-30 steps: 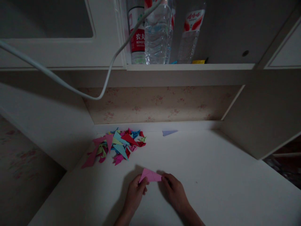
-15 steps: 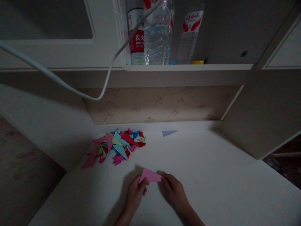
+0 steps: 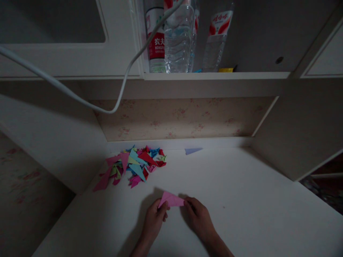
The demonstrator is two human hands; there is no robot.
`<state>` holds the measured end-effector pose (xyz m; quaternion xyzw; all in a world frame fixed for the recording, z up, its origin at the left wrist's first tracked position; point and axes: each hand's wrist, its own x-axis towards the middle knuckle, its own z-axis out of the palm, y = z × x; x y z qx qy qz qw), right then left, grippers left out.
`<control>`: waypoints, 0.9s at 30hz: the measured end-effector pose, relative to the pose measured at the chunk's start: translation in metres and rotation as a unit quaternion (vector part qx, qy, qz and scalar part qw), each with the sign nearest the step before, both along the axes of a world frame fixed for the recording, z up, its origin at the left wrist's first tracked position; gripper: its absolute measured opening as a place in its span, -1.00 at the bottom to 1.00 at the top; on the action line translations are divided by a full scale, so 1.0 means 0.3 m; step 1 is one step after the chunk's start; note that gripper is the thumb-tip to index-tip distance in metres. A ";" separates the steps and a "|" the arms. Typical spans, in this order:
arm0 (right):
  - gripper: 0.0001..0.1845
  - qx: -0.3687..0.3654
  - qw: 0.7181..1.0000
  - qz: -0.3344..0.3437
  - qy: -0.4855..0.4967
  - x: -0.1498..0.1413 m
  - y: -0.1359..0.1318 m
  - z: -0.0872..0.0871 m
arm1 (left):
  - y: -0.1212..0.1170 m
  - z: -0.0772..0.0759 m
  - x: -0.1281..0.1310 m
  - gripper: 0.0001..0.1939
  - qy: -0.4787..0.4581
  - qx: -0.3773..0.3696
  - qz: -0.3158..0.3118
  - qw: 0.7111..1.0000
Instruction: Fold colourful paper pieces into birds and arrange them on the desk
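A pink folded paper (image 3: 172,199), wide at its left end and narrowing to the right, is held level just above the white desk. My left hand (image 3: 155,216) pinches its wide end, thumb on top. The narrow tip sits between the thumb and fingers of my right hand (image 3: 197,213). Faint crease lines show on the paper. Beyond my left hand lies a pile of folded coloured papers (image 3: 138,167) in pink, red, blue, light green and turquoise. Farther back, a pale purple folded paper (image 3: 193,151) rests alone by the back edge.
The white desk (image 3: 241,200) meets a flowered wall panel (image 3: 182,119) and side panels. Overhead, a shelf (image 3: 214,76) carries several plastic bottles (image 3: 179,43) and a small yellow item (image 3: 226,70). A white cable (image 3: 118,101) hangs in front of the shelf at upper left.
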<state>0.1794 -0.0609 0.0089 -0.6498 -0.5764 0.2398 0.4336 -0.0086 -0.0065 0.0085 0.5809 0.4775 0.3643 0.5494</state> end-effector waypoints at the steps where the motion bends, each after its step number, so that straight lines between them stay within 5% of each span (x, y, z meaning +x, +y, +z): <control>1: -0.67 0.001 1.000 -0.001 0.001 -0.001 -0.001 0.004 | 0.000 0.002 0.001 -0.55 -0.001 -0.002 0.001 1.000; 27: -0.68 0.008 1.000 -0.002 -0.005 -0.001 0.000 0.013 | 0.001 0.004 0.003 -0.56 -0.011 -0.006 0.004 1.000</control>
